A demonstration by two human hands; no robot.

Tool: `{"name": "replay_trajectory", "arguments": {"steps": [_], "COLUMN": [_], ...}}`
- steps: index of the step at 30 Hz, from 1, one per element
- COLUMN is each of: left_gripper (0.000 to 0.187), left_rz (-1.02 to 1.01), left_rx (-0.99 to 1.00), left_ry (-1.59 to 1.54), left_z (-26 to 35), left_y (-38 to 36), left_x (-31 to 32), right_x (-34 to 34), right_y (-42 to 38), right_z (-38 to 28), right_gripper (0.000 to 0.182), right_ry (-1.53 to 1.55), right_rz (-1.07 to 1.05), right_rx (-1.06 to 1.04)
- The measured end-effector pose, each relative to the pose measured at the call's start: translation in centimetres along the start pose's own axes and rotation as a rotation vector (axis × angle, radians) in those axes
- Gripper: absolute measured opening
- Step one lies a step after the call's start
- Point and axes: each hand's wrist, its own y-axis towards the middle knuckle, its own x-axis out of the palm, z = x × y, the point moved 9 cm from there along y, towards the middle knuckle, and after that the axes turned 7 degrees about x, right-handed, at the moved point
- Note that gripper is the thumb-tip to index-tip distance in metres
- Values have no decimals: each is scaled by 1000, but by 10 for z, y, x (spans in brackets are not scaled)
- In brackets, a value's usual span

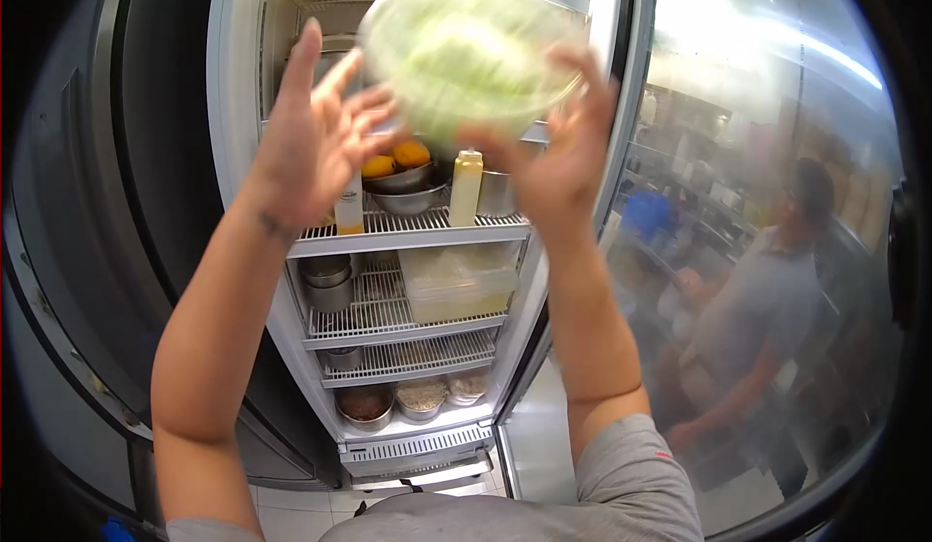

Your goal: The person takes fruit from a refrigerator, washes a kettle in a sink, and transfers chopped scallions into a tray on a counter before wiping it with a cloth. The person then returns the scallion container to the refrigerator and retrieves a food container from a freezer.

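A: Where is the bowl (466,47)?

B: Raised before the open fridge (408,222), at top-shelf level. Right hand (563,168) cups its lower right side; left hand (316,149) is spread open just beside its left edge.

A: Handling?

B: Likely light, smooth, slippery. Support beneath and at both sides.

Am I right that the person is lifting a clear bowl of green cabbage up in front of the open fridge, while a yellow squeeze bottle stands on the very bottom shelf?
Not quite. The hands do lift the clear bowl of green cabbage before the open fridge, but the head view shows the yellow squeeze bottle standing on an upper wire shelf, beside metal bowls, not at the bottom.
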Motion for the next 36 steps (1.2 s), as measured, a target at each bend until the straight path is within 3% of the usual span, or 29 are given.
{"name": "replay_trajectory", "arguments": {"steps": [2,3,4,5,7,13,16,17,18,20,22,23,24,25,26,27,29,30,31,33,34,36], "left_gripper": [95,84,84,77,63,55,52,52,49,47,41,39,38,38,37,37,36,36,36,34,34,34], "left_rz": [-5,0,4,-47,-102,-64,-2,-6,88,180,321,339,342,341,340,301,393,355,377,381,361,290], "left_rx": [179,238,245,150,-2,-300,-418,-426,-436,-453,-511,-533,-558,-559,-568,-624,-555,-606,-641,-725,-753,-824], "left_ry": [166,252,259,297,344,458,529,534,509,480,446,436,412,385,355,337,333,317,261,197,178,189], "left_z": [18,19,16,3,-21,-54,-49,-43,-36,-30,-27,-29,-33,-36,-40,-49,-52,-56,-58,-57,-54,-47], "left_y": [18,18,11,-1,-31,-134,-187,-203,-220,-251,-287,-302,-317,-330,-344,-362,-394,-414,-435,-471,-486,-514], "left_x": [8,12,16,25,33,-7,-44,-52,-66,-85,-102,-104,-106,-104,-101,-97,-104,-101,-100,-98,-101,-106], "right_x": [-21,-31,-33,-38,-42,12,37,21,21,11,-18,-30,-46,-70,-86,-105,-135,-135,-138,-153,-181,-251], "right_y": [47,72,87,116,164,243,237,223,204,167,109,82,53,21,-8,-35,-86,-116,-132,-136,-133,-131], "right_z": [22,33,19,42,84,236,269,257,237,166,90,50,20,-38,-89,-141,-243,-293,-335,-395,-413,-404], "right_gripper": [78,74,57,80,74,44,36,39,39,44,51,48,40,34,38,38,36,34,33,30,32,34], "right_ry": [-161,-301,-615,-594,-703,-1110,-1181,-999,-1003,-981,-291,-226,124,-143,-298,-374,-546,-629,-808,-1109,-1250,-1330], "right_rz": [155,243,424,429,480,-71,-275,-162,-161,108,264,257,290,456,456,513,680,852,980,1070,955,555], "right_rx": [-67,-90,-162,-95,-154,53,-131,187,195,-54,99,131,21,-160,-336,-372,-464,-683,-761,-620,-498,6]}}
